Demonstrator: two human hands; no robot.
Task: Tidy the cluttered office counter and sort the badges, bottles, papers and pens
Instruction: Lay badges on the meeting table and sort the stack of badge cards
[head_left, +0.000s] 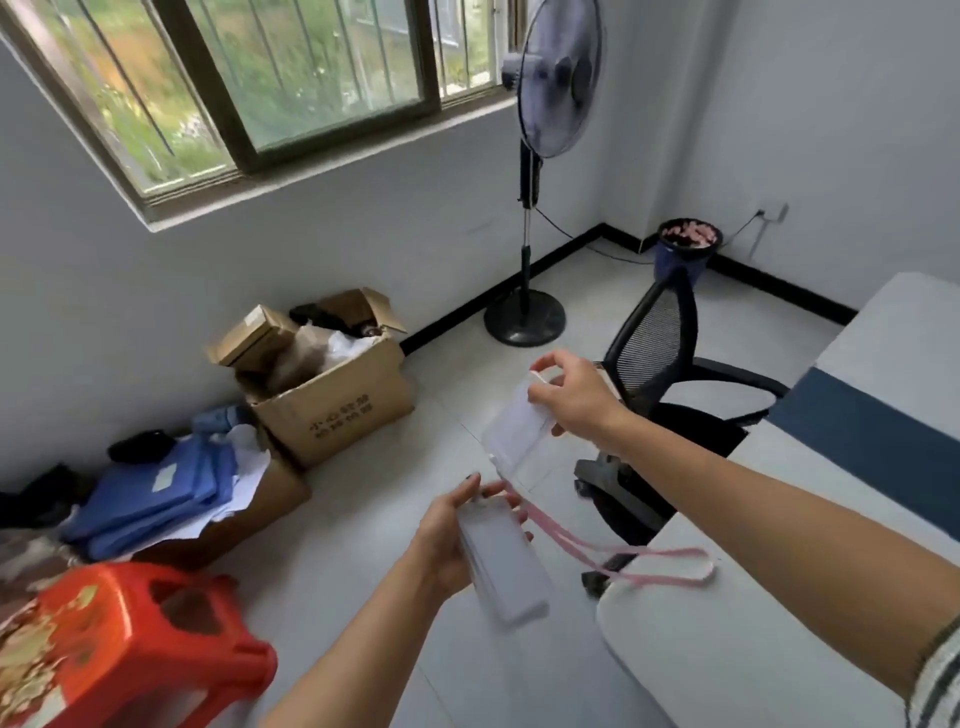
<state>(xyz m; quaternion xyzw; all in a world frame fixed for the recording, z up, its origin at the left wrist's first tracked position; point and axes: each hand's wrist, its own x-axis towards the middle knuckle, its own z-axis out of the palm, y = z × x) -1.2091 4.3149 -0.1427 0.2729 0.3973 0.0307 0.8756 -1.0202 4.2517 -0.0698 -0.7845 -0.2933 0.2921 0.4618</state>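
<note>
Beside the white counter (727, 654), left hand (447, 540) grips a stack of clear plastic badge holders (506, 569); right hand (576, 397) pinches one pink-lanyard holder (514, 434). Badge sorting apparently underway, the rest unseen.

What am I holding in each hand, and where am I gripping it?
The left hand grips a stack of badge holders by its long edge; the right hand pinches one clear badge holder by its far end.

Bare floor (441, 467) between cardboard box (332, 410) and chair (654, 364).
</note>
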